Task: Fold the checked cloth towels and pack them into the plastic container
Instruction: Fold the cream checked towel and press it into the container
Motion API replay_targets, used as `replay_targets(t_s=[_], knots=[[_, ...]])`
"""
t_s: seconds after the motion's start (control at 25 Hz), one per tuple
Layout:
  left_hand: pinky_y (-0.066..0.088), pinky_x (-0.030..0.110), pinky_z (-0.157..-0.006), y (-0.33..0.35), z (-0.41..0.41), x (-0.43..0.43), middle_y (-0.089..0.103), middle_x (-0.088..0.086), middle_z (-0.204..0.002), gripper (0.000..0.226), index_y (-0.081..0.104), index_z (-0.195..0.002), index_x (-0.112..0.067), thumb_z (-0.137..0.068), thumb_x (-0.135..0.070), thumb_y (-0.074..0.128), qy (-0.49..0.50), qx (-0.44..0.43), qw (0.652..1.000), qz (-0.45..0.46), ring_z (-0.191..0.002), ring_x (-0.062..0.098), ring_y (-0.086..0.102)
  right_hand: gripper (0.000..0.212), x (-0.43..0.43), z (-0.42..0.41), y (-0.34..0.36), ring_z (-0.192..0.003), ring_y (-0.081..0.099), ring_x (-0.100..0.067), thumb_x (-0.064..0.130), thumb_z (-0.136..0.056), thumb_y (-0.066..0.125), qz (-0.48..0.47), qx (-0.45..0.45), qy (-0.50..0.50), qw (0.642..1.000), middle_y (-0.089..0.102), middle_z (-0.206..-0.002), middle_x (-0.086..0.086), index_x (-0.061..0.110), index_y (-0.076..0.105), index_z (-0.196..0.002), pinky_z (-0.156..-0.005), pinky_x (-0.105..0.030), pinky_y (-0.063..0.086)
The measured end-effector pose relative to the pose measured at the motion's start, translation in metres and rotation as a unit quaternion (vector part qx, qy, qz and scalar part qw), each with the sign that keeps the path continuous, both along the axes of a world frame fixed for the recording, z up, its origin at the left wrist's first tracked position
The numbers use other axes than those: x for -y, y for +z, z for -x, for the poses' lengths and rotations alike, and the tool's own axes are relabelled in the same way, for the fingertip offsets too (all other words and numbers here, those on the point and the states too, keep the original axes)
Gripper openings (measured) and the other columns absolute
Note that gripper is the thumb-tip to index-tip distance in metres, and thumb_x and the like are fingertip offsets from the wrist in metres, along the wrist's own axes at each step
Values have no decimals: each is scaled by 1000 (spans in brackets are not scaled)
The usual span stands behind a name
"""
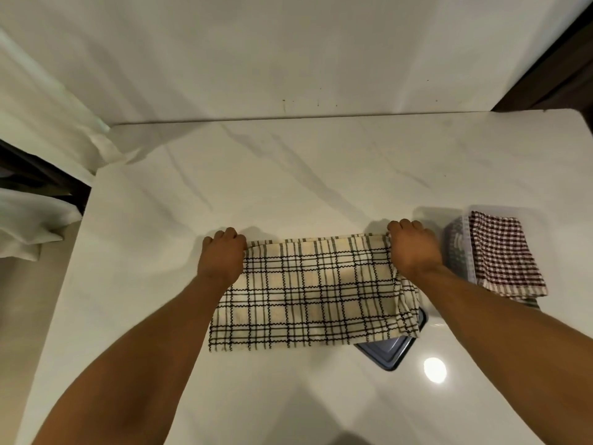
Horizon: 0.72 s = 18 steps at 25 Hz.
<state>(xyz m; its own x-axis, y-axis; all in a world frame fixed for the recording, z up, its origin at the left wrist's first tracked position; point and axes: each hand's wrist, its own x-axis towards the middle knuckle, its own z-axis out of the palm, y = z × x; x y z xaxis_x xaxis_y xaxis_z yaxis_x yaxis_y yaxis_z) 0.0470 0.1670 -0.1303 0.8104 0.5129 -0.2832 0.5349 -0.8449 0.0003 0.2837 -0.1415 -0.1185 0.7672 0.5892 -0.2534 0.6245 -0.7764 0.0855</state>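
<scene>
A cream towel with black checks (311, 293) lies flat on the white marble counter (256, 175), folded into a wide rectangle. My left hand (223, 255) grips its far left corner and my right hand (409, 248) grips its far right corner, both with fingers curled on the cloth. The clear plastic container (457, 248) stands just right of my right hand. A folded maroon and white checked towel (503, 255) rests on top of it, overhanging its right side. The towel's near right part covers a dark blue lid (393, 354).
The counter meets a white wall (288, 59) at the back. White cloth (35, 226) hangs off the left edge beside a dark gap. A dark wooden frame (558, 69) stands at the far right corner. A lamp glare (434, 369) sits near the lid.
</scene>
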Motion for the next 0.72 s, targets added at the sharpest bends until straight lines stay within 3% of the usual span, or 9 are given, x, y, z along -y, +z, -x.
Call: replay_targets(t_s=[0.2, 0.32, 0.44, 0.52, 0.6, 0.72], knots=[[35, 37, -92, 13, 7, 3, 62, -1, -107, 19, 66, -108, -24, -90, -22, 57, -14, -22, 999, -42, -108, 24, 50, 25, 4, 8, 5, -99, 55, -28, 17, -88, 49, -19, -4, -15, 1000, 58, -110, -9, 12, 58, -111, -84, -40, 44], [35, 39, -91, 30, 15, 6, 64, -1, -102, 17, 69, -103, -25, -93, -24, 55, 24, 42, 998, -36, -100, 24, 57, 25, 10, 19, 18, -94, 57, -27, 15, -87, 46, -42, -24, -21, 999, 62, -106, -7, 13, 57, -109, -82, -38, 43], [38, 39, -85, 49, 21, 13, 62, 6, -102, 17, 68, -103, -18, -90, -13, 58, 89, 117, 988, -57, -88, 28, 61, 24, 14, 29, 33, -92, 57, -29, 14, -82, 51, -65, -16, -17, 998, 62, -102, -7, 13, 54, -106, -78, -38, 42], [38, 39, -84, 60, 28, 30, 62, 6, -102, 21, 67, -104, -16, -87, -9, 58, 85, 85, 990, -76, -91, 29, 60, 25, 21, 42, 40, -93, 57, -28, 15, -79, 52, -45, 0, 13, 999, 63, -101, -7, 14, 55, -104, -80, -39, 40], [37, 39, -82, 70, 39, 49, 65, 5, -97, 23, 69, -102, -16, -84, -7, 57, 71, 48, 992, -97, -96, 28, 57, 27, 30, 54, 46, -94, 57, -30, 14, -79, 51, -83, 26, 16, 996, 62, -101, -8, 13, 56, -105, -82, -41, 41], [36, 39, -79, 93, 59, 73, 67, 4, -88, 26, 71, -94, -15, -78, -2, 55, 97, 57, 980, -167, -95, 29, 53, 29, 39, 63, 56, -95, 57, -31, 12, -82, 49, -116, 36, 22, 992, 62, -103, -9, 13, 60, -109, -81, -40, 42]])
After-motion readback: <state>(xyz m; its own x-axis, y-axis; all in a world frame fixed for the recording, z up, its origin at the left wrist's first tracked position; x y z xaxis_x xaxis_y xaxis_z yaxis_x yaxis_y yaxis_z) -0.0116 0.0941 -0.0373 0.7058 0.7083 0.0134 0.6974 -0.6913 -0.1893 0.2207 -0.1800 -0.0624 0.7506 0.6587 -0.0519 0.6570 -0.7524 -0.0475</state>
